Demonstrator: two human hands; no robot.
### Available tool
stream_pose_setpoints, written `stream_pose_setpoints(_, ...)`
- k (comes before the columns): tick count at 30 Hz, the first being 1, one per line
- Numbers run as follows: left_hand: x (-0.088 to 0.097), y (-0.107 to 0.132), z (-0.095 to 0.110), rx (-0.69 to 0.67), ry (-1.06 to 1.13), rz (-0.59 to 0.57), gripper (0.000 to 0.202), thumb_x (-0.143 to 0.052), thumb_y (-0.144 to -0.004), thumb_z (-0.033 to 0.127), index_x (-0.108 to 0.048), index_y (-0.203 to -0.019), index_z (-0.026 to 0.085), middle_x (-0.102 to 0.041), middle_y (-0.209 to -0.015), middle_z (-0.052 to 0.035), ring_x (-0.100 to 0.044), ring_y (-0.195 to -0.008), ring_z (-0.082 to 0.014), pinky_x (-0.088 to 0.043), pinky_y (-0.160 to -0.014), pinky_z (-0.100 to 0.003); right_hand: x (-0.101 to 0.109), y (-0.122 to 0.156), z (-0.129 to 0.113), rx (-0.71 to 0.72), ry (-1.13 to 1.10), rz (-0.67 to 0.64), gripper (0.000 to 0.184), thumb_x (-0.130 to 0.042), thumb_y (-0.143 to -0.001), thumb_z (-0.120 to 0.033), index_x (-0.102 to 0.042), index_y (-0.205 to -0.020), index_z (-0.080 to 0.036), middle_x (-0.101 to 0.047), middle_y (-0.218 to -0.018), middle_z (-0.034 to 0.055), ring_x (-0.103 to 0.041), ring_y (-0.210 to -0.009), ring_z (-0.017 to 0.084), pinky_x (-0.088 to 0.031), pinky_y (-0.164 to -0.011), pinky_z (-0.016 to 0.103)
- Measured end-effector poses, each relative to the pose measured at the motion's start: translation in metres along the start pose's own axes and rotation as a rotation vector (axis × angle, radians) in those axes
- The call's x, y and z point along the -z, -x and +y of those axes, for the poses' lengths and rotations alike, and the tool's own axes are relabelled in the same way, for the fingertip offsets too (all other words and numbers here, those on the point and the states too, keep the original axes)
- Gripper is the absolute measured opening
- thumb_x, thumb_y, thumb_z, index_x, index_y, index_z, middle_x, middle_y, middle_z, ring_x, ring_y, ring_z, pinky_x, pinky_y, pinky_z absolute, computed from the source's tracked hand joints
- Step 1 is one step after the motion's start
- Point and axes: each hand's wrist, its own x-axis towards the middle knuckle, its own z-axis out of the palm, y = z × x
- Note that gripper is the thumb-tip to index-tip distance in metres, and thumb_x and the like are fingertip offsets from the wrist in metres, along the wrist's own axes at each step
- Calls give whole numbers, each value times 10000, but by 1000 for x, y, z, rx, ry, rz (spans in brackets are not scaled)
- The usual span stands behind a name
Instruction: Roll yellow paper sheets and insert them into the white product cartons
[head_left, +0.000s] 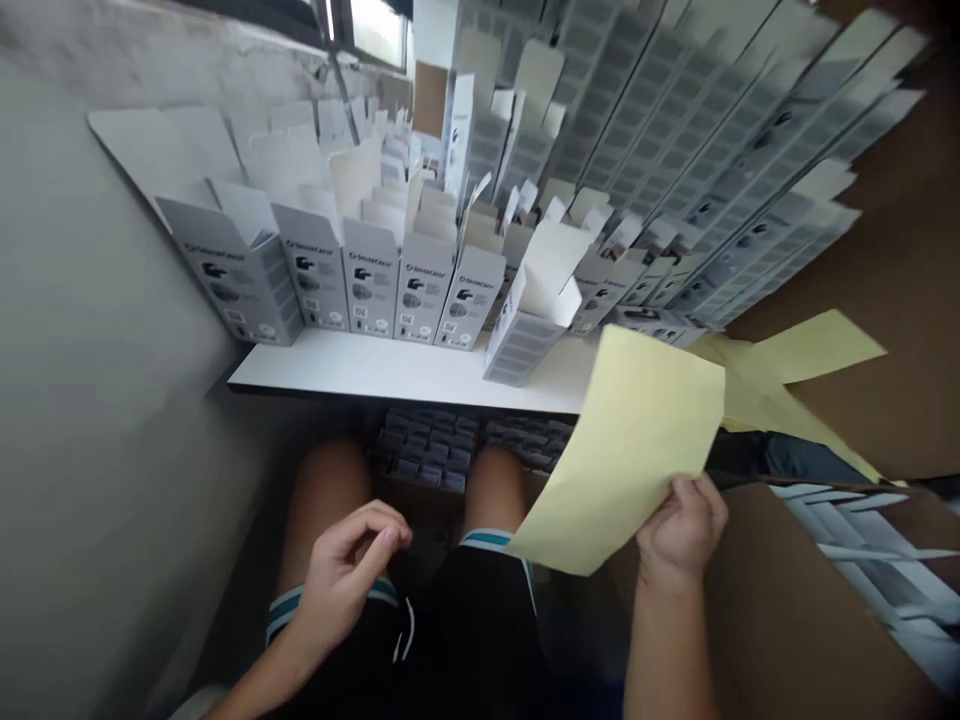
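Black shorts [465, 630] with teal-striped hems cover the person's lap, with both bare knees rising just beyond them. Above the left thigh, the left hand [345, 580] is relaxed, its fingers half curled and holding nothing. The right hand [682, 525] is closed on the lower right edge of a yellow paper sheet [622, 450], which it holds up in the air. The sheet bows away from the hand and reaches forward, overlapping the front of a white shelf [360, 365]. More yellow paper [795, 365] fans out just beyond the sheet, farther right of the hand. Below and right of the right hand lies a brown cardboard sheet [810, 600]. Ahead of both hands, past the knees, sit rows of small dark packets [427, 450] beneath the shelf. Farther forward, open white and grey cartons [311, 265] stand in a line on the shelf, and one tilted carton [532, 310] sits near its front edge, ahead of the yellow sheet. A grey wall [97, 400] runs along the left, well to the side of the left hand.
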Motion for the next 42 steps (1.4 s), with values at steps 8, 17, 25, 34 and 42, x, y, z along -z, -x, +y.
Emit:
stream_pose_setpoints(8,-9,1,-11,45,3,-92,353,-572,-964,388,-668,-689,188,-656,-673,-34,-633,-635,-158,-504,-601,-224,-30,-88,62,-201,145,223,356,-747,-609,-437,-665,-781,-136,-658,-702,7,-609,-622,158,-552,-583,306)
stream_pose_setpoints(17,-18,7,-26,128,-29,-158,412,-539,-973,448,-650,-689,170,-651,-696,-52,-618,-662,-165,-495,-634,-236,-52,-111,82,-148,478,329,640,-536,-833,-500,-509,-1332,-100,-656,-931,91,-650,-873,241,-546,-794,373)
stream_pose_setpoints(25,-14,-3,-31,-53,-219,-92,317,-533,-985,324,-651,-729,180,-655,-697,-34,-636,-655,-149,-496,-625,-215,-9,-69,18,-246,958,-290,748,-597,-813,-623,-535,-1443,-225,-655,-678,21,-603,-654,277,-474,-722,402)
stream_pose_setpoints(34,-40,-44,-14,-483,-461,-255,132,-544,-936,103,-612,-861,188,-681,-739,-38,-631,-657,-139,-489,-616,-221,-48,127,-4,-224,223,-942,282,-670,-856,-458,-781,-960,-220,-646,-718,35,-578,-567,154,-457,-509,235)
stream_pose_setpoints(42,-45,-53,-6,-568,-400,-391,93,-572,-981,252,-648,-996,201,-718,-834,-70,-677,-730,-165,-532,-654,-257,-50,130,-5,-221,161,-783,309,-607,-930,-421,-706,-756,-186,-630,-669,31,-570,-600,146,-447,-568,214)
